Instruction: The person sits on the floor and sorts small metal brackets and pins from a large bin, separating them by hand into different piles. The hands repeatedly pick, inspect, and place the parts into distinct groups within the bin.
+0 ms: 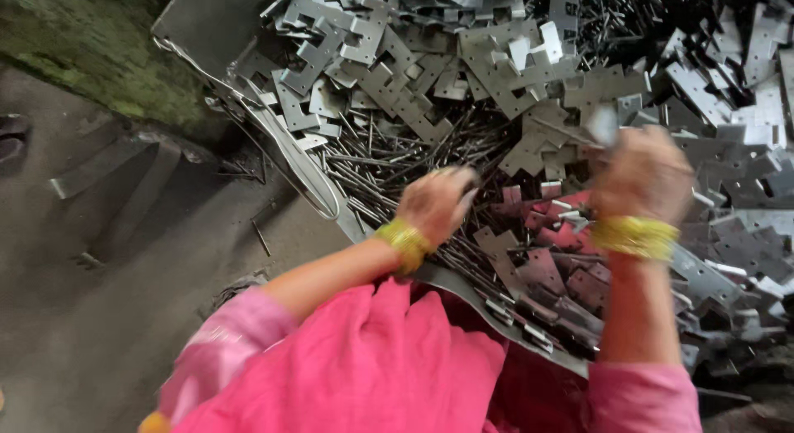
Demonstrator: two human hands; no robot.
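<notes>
pinching metal plate (602, 124) between right fingers (622, 148)

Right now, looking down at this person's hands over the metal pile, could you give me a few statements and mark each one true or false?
1. Both wrists wear yellow bangles. True.
2. The left hand rests on the bare floor. False: it is over a bed of thin metal pins.
3. The right hand is raised over the flat notched metal plates. True; whether it grips one is blurred.
4. The sleeves are blue. False: they are pink.
5. The plates are stacked in neat rows. False: they lie in a loose heap.
</notes>
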